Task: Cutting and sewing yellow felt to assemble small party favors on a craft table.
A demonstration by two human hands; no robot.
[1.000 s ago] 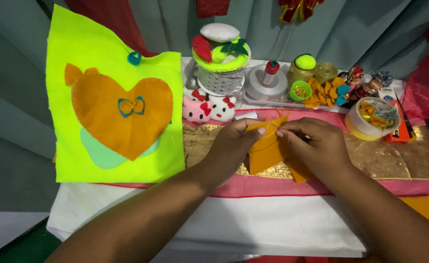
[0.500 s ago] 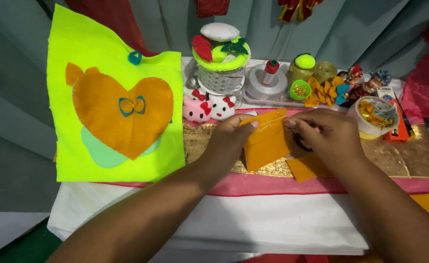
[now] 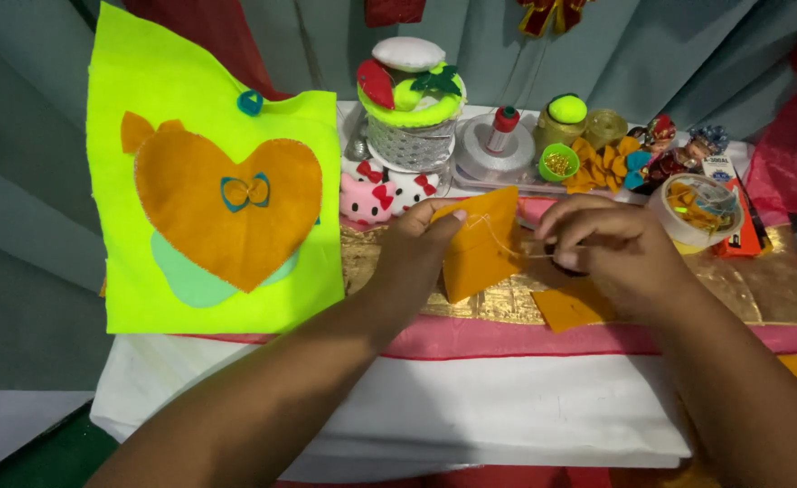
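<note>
While left hand (image 3: 416, 244) pinches orange felt piece (image 3: 480, 244), right hand (image 3: 611, 248) beside it grips thread (image 3: 507, 242), fingers closed; stitching looks barely started, edges mostly unsewn.

Even, fairly bright light falls from above; colours look saturated. The neon-yellow felt sheet (image 3: 213, 181) almost glows. Soft shadows lie under the forearms. Slight blur softens details, and the edges curve a little.
</note>
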